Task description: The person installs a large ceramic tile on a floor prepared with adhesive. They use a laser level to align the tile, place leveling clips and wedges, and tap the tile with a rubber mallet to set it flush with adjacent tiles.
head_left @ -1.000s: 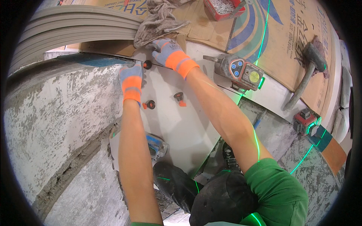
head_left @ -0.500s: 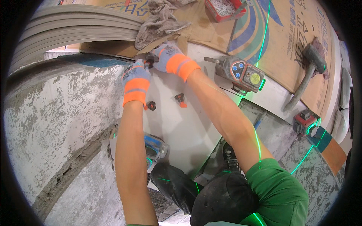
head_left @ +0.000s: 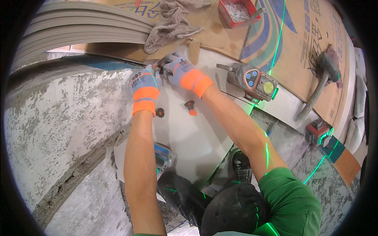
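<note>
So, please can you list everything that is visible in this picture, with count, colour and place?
white tile: one, white, centre, under both hands
levelling clips: two, orange and black, on the tile below the hands
laser level: one, grey with blue buttons, right of the hands
rubber mallet: one, grey, right, on cardboard
cardboard sheet: one, brown, top right
rag: one, grey, top centre
red tray: one, red, holds small white pieces, top
stacked tiles: several, grey, top left
mortar bed: grey, left
left hand: grey and orange glove, at the tile's top edge
right hand: same glove, beside it
</note>
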`<state>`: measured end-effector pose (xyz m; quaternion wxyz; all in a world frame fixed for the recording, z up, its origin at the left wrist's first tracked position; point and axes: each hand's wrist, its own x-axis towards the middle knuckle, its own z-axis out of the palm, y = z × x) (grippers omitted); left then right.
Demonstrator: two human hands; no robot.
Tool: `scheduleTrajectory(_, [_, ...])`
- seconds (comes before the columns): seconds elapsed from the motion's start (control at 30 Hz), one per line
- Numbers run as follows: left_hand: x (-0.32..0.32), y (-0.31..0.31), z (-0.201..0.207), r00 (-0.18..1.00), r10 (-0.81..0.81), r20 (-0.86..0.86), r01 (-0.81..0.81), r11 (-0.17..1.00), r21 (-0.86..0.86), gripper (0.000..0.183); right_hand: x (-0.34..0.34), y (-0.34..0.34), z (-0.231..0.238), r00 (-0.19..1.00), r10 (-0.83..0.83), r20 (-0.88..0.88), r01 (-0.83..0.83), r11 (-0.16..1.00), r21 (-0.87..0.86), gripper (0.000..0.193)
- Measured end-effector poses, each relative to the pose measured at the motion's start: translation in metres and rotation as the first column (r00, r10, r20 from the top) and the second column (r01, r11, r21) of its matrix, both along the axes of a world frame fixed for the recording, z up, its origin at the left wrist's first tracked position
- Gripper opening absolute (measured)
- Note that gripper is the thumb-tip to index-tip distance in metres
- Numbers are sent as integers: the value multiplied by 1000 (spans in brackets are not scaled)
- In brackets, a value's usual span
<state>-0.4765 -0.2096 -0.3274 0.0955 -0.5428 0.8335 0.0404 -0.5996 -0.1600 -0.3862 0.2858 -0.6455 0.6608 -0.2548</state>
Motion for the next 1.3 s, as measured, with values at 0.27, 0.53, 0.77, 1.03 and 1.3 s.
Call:
scheduleTrajectory(0.27, [-7,-1,12,991,73,112,-94,976,195,46,10,-3,3,993,-90,-75,91,996,6,34])
scheduleTrajectory(0.53, [-1,0,5,996,14,87,-23,994,107,28,-2,-15,12,989,96,-111,-82,989,121,30])
scheduleTrajectory(0.77, [-4,-1,12,993,62,102,-82,975,205,41,9,-17,19,975,-39,-217,68,989,130,32])
scheduleTrajectory(1.03, [-7,4,18,992,126,-12,-122,976,180,42,26,-7,10,931,-153,-332,170,985,20,32])
scheduleTrajectory(1.3, [-9,5,14,995,95,-6,-95,991,90,33,24,-14,6,928,-21,-372,53,996,76,29])
